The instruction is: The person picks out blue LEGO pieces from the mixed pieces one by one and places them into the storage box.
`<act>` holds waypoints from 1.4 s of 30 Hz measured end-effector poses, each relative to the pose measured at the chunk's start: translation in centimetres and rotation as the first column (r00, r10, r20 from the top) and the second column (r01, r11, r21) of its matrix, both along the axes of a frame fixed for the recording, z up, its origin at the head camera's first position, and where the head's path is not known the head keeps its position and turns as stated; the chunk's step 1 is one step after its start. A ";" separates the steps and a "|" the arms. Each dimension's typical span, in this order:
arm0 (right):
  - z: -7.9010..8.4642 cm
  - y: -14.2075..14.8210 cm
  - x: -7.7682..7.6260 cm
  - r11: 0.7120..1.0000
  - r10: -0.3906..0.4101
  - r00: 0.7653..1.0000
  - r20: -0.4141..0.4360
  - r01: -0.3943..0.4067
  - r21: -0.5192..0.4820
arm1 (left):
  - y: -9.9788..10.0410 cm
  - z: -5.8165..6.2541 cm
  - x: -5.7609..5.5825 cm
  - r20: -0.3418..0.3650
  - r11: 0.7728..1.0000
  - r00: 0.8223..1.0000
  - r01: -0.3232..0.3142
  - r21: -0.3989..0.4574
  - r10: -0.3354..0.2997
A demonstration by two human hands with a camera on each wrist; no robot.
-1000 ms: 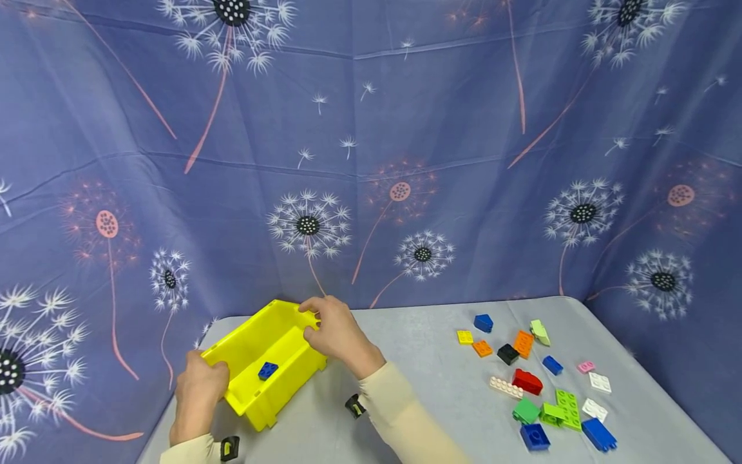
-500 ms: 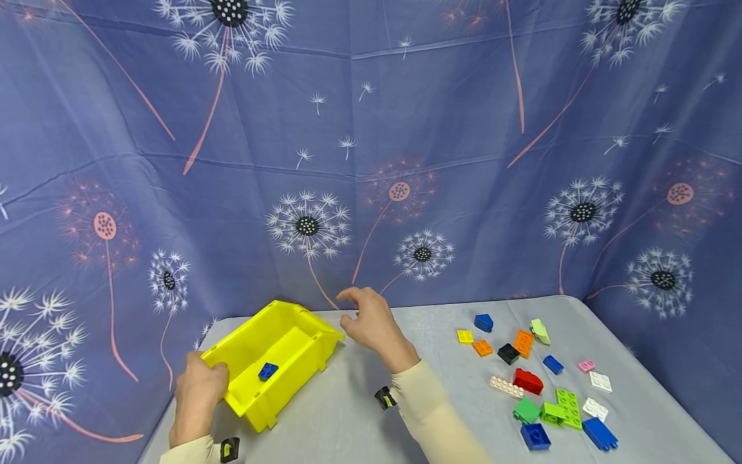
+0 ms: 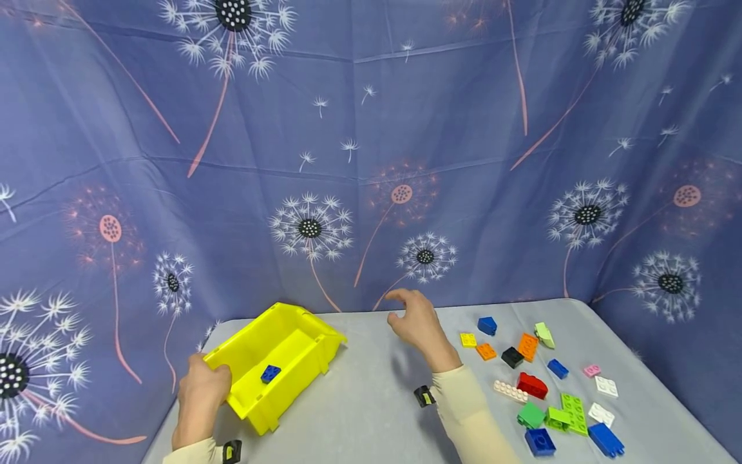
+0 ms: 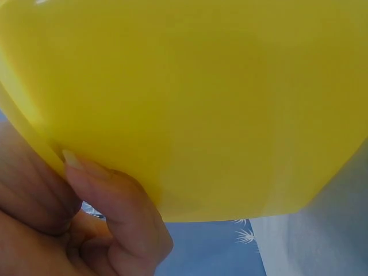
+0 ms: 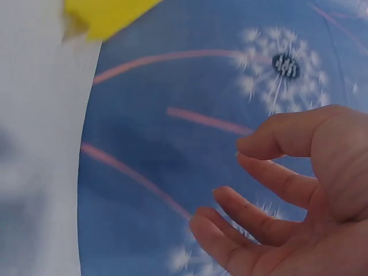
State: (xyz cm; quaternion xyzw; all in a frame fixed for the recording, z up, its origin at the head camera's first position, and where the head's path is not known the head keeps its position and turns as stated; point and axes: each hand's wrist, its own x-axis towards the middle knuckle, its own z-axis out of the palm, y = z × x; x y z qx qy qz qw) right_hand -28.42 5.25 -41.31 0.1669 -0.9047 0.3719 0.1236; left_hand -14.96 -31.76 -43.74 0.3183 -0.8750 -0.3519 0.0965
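Observation:
A yellow plastic bin point(image 3: 301, 348) sits at the left of the table, with one blue toy brick point(image 3: 270, 374) on its floor. My left hand point(image 3: 199, 393) grips the bin's near-left end; in the left wrist view the thumb point(image 4: 115, 195) lies along the yellow wall and the other fingers are partly hidden. My right hand point(image 3: 422, 325) hovers over the middle of the table, holding nothing. Its fingers are loosely bent in the right wrist view, where a corner of the bin shows at the top.
Loose toy bricks lie scattered on the right side of the table point(image 3: 359, 412), among them a red one point(image 3: 531, 385), a black one point(image 3: 513, 357) and a green one point(image 3: 530, 415). A blue dandelion-print cloth point(image 3: 371, 129) hangs behind and at both sides.
My right hand has let go of the bin's far right end and moved right, toward the loose bricks. The left hand keeps its grip and the bin has stayed in place.

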 end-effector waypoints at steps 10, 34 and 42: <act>-0.8 6.0 -2.2 0.990 -0.138 0.988 0.067 0.136 0.035 | -0.1 -0.1 0.1 0.005 0.999 1.000 0.025 -0.023 -0.025; -4.1 13.7 -5.6 0.939 -0.328 0.930 0.168 0.300 0.169 | -0.2 -0.1 -0.1 0.010 0.999 1.000 0.022 -0.026 -0.022; -4.7 14.8 -6.2 0.933 -0.354 0.890 0.287 0.313 0.179 | -0.3 -0.1 -0.1 0.014 1.000 1.000 0.016 -0.023 -0.016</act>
